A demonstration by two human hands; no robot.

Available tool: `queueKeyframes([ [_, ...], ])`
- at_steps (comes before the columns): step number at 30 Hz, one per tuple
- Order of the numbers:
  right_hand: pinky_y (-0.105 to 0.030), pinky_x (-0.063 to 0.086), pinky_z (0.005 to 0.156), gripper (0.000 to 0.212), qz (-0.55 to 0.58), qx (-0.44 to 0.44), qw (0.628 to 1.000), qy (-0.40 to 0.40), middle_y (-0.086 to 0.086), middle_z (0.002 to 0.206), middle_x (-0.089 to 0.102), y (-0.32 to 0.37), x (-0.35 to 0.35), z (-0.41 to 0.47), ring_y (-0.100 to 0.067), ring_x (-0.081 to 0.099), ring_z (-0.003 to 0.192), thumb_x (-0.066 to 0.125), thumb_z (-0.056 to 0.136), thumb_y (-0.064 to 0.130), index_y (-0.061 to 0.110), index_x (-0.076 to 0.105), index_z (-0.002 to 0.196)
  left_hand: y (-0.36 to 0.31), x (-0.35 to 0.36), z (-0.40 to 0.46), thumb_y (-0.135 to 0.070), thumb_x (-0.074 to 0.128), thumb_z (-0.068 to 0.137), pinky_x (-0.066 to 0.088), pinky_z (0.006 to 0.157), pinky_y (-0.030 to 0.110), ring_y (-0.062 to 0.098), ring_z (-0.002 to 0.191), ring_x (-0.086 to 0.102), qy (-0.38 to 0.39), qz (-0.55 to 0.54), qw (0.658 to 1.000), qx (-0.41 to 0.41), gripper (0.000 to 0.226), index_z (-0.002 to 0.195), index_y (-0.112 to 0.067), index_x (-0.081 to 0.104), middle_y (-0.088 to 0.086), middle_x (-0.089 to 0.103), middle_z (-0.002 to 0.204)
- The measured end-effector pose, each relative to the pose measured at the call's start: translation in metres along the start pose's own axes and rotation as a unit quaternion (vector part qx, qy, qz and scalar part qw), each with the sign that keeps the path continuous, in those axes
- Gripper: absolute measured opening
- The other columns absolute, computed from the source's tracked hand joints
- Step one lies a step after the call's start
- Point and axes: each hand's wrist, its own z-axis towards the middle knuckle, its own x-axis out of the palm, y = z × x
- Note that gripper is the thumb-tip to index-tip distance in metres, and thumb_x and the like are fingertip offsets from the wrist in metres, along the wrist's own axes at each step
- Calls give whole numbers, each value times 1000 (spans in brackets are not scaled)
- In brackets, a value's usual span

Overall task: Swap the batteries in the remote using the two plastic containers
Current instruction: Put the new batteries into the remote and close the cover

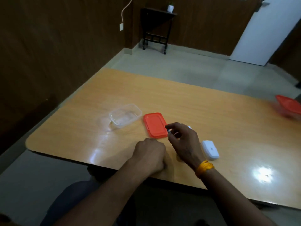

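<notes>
Battery (168, 130), small and dark, sits pinched in my right hand (184, 141) fingertips over the orange lid (155, 125); left hand (149, 155) lies clenched, whether holding anything I cannot tell. White remote piece (210, 149) rests just right of my right hand. Best carry it left-forward, low over the clear container (125, 115), and release inside.

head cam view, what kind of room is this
Probably a plain office or meeting room, not a workshop: a long wooden table, dark wood-panelled walls, a tiled floor and a small side table with a potted plant.
</notes>
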Motion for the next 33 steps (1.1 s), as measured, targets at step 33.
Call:
queueKeyframes([
  [33, -32, 48, 70, 9, -125, 135, 982, 52, -2, 81, 74, -51, -62, -27, -26, 66, 83, 81, 82, 25, 17, 78, 81, -44, 15, 56, -48, 82, 80, 49, 107, 42, 25, 142, 51, -86, -107, 985, 102, 83, 151, -19, 51, 3, 44, 163],
])
